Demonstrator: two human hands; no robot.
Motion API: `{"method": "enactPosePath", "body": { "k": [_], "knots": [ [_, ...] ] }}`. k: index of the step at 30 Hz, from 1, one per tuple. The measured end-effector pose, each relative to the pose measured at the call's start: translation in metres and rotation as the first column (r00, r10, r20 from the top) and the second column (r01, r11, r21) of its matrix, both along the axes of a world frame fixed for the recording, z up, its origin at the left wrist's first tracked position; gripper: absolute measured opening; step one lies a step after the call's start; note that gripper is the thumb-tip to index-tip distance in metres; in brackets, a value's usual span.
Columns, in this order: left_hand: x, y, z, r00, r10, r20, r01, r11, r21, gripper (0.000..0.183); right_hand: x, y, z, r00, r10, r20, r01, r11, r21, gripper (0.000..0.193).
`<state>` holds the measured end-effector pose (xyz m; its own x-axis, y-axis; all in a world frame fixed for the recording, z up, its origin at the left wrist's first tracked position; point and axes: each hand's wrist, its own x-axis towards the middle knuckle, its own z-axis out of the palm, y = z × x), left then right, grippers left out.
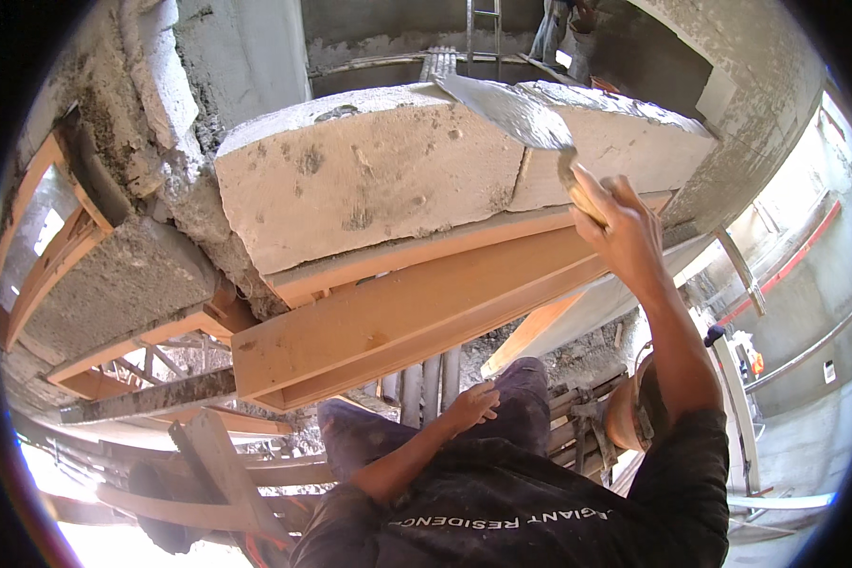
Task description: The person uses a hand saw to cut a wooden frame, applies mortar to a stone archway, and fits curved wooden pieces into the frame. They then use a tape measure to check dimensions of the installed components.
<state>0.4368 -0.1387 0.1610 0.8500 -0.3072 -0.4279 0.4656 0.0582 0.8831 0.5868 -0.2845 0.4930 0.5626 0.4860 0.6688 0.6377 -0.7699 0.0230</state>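
Observation:
My right hand (618, 220) is closed around the handle of a trowel (513, 112). The trowel's grey metal blade reaches over the top of a low wall of pale blocks, at the joint between the left block (350, 180) and the right block (606, 156). Wet-looking grey mortar (393, 95) lies along the top edge. My left hand (470, 408) hangs over my thigh with its fingers loosely bent and a little apart, and nothing shows in it. Under the blocks runs a brown wooden frame (426, 308), long and channel-shaped.
Rough concrete (170, 114) borders the blocks on the left, with a wooden window frame (43, 218) beyond. Planks and poles (426, 388) lie below me. A brown bucket-like container (630, 417) stands by my right arm. Behind the wall are a ladder (484, 38) and another person (559, 33).

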Motion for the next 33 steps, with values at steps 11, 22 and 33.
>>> {"method": "enactPosePath", "body": {
  "k": [11,22,33],
  "knots": [
    [-0.007,0.014,-0.045,0.999,0.033,0.018,-0.033,0.999,-0.03,0.061,-0.046,-0.026,0.094,0.995,0.008,-0.095,-0.022,0.99,-0.141,0.05],
    [-0.025,0.028,-0.053,0.995,0.102,-0.02,-0.103,0.995,-0.005,0.051,-0.036,-0.022,0.11,0.973,-0.229,0.022,0.222,0.908,-0.355,0.05],
    [-0.02,0.034,-0.073,0.986,0.164,0.007,-0.163,0.983,-0.089,0.043,-0.036,-0.063,0.052,0.959,-0.271,-0.089,0.252,0.951,-0.178,0.051]
  ]
}}
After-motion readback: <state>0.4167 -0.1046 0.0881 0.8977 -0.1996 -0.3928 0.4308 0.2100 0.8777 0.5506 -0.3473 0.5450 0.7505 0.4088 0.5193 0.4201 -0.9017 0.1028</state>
